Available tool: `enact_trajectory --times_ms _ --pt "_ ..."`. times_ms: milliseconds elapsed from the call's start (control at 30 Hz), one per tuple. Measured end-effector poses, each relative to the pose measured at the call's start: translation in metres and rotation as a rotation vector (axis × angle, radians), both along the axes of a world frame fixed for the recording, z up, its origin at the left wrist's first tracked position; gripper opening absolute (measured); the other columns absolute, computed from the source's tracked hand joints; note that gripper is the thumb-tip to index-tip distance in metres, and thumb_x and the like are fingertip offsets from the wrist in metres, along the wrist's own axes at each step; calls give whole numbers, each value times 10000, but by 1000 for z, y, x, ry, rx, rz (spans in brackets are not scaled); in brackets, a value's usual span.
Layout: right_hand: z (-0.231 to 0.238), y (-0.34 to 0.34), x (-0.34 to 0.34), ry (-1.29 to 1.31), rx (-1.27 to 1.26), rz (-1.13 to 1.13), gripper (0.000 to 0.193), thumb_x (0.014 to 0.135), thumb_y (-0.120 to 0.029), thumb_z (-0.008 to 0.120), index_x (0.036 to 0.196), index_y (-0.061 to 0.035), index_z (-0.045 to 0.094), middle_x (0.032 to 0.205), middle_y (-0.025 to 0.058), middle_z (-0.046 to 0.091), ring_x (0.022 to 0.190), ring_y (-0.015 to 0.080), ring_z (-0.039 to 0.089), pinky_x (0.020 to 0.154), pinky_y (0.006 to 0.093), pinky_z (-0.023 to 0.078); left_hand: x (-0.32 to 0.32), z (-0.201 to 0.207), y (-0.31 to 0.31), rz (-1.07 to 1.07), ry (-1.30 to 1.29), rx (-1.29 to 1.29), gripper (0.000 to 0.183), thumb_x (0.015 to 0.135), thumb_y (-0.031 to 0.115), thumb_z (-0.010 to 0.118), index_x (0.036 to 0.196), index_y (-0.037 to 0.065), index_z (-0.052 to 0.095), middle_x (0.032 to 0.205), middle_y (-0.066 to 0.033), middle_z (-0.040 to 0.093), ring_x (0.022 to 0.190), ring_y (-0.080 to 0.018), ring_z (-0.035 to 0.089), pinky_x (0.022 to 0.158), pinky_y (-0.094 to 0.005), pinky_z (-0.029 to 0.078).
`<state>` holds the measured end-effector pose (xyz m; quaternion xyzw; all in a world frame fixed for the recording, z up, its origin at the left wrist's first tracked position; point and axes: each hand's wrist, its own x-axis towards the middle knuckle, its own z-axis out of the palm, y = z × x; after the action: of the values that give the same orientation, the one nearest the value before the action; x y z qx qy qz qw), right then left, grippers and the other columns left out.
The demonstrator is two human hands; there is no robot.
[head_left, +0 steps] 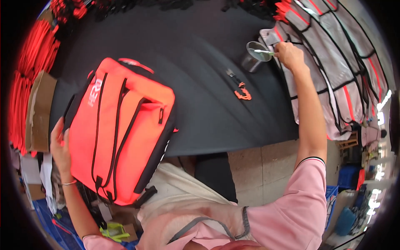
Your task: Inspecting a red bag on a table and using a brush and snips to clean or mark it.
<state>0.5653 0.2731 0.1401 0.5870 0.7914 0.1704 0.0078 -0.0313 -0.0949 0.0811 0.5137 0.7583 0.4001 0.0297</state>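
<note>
A bright orange-red backpack (125,129) with black straps and dark side panels lies at the left, its near end reaching past the table's front edge. My left hand (61,146) grips its left side, the fingers against the dark side panel and partly hidden. Far to the right, my right hand (288,55) is closed on the greenish handle of a slim white toothbrush-like brush (263,51). The brush's white end is at the mouth of a shiny metal cup (252,63), which stands tilted in view on the black table. How deep it reaches inside I cannot tell.
A small orange and black cord or clip (241,91) lies on the black tablecloth (200,100). Grey fabric pieces with black and orange trim (329,62) are piled at the right. Orange-red fabric (31,79) and a cardboard box (41,110) stand at the left.
</note>
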Motion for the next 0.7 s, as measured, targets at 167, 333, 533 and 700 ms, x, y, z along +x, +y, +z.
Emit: enact_trajectory --times_ms 167,333,533,700 --pt "-19 37 22 -164 -67 66 165 846 -221 632 913 -98 720 913 175 704 894 352 687 770 473 533 169 24 4 -637 441 -80 294 779 69 702 1073 75 693 1116 -66 663 1128 -296 597 1044 -479 407" --pt "-10 30 10 -172 -134 189 161 845 -227 646 891 -94 724 887 164 701 887 359 675 777 469 525 208 -1 -15 -697 362 -223 631 720 219 786 1305 104 578 1294 -101 565 1235 -301 508 1072 -499 372" --pt "17 -9 9 -92 -47 80 183 880 -245 651 936 -84 717 893 184 692 886 385 664 734 475 515 210 -32 -26 -632 334 -441 985 675 196 828 1509 115 311 1468 -180 388 1296 -360 443 1093 -476 351" --pt "15 -29 17 -25 -40 95 185 889 -258 648 949 -92 707 893 185 692 888 392 662 734 482 513 205 -64 -26 -583 515 -391 881 733 2 675 1520 109 293 1495 -194 366 1315 -364 435 1101 -466 363"
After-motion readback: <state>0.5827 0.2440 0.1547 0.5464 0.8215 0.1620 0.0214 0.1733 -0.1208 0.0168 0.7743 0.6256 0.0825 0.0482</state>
